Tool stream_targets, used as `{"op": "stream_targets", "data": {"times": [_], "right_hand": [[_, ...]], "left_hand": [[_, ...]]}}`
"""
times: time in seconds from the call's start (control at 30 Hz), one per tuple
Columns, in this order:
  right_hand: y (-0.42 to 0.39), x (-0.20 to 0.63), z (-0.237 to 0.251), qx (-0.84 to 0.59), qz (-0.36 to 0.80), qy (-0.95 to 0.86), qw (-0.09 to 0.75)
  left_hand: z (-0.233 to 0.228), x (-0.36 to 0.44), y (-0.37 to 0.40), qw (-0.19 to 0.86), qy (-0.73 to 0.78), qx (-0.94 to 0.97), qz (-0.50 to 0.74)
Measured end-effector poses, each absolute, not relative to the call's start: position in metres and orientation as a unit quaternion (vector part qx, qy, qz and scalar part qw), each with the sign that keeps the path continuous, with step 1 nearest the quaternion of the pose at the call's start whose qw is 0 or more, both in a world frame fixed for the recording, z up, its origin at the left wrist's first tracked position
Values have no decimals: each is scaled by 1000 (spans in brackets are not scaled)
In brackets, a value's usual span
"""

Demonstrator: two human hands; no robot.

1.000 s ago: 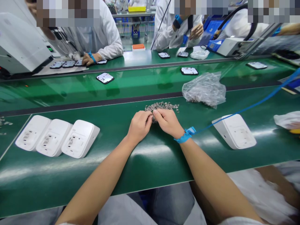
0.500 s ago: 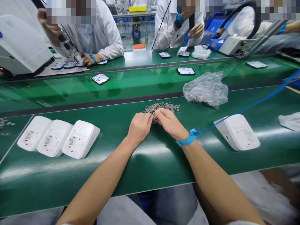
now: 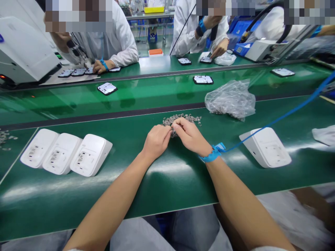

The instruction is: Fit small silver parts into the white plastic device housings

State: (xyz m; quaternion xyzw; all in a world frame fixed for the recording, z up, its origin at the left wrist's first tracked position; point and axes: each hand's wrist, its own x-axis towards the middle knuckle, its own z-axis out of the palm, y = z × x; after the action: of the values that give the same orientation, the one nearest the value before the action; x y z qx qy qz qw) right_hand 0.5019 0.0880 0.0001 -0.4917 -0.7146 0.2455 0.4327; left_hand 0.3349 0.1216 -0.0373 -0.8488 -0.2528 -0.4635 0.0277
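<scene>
My left hand (image 3: 157,141) and my right hand (image 3: 190,136) meet at the near edge of a pile of small metal pieces (image 3: 180,118) on the green bench. The fingers of both hands are pinched together, fingertips almost touching. What sits between them is too small and too hidden to name, though it looks like bits from the pile. A blue wrist strap (image 3: 210,154) circles my right wrist. Its blue cord (image 3: 282,113) runs off to the upper right.
Three white plastic housings (image 3: 86,155) stand at left, another white housing (image 3: 267,148) at right. Behind the pile lies a clear plastic bag (image 3: 230,99) of small parts. Dark-framed boards (image 3: 203,80) lie on the belt (image 3: 157,89). Co-workers in white coats (image 3: 123,38) sit opposite.
My hands stay at the pile, with the right fingers shifted slightly. The boards on the belt have slid left. One co-worker's hand has lowered to a board.
</scene>
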Motion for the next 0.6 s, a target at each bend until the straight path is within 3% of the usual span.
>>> {"op": "stream_targets", "data": {"times": [0.23, 0.37, 0.6], "right_hand": [[91, 506, -3, -536, 274, -710, 364], [91, 506, -4, -535, 303, -694, 375], [91, 502, -9, -501, 171, -737, 420]], "left_hand": [[-36, 333, 121, 47, -262, -868, -419], [-40, 334, 122, 50, -290, -855, -426], [-40, 336, 121, -22, -294, -826, -481]]}}
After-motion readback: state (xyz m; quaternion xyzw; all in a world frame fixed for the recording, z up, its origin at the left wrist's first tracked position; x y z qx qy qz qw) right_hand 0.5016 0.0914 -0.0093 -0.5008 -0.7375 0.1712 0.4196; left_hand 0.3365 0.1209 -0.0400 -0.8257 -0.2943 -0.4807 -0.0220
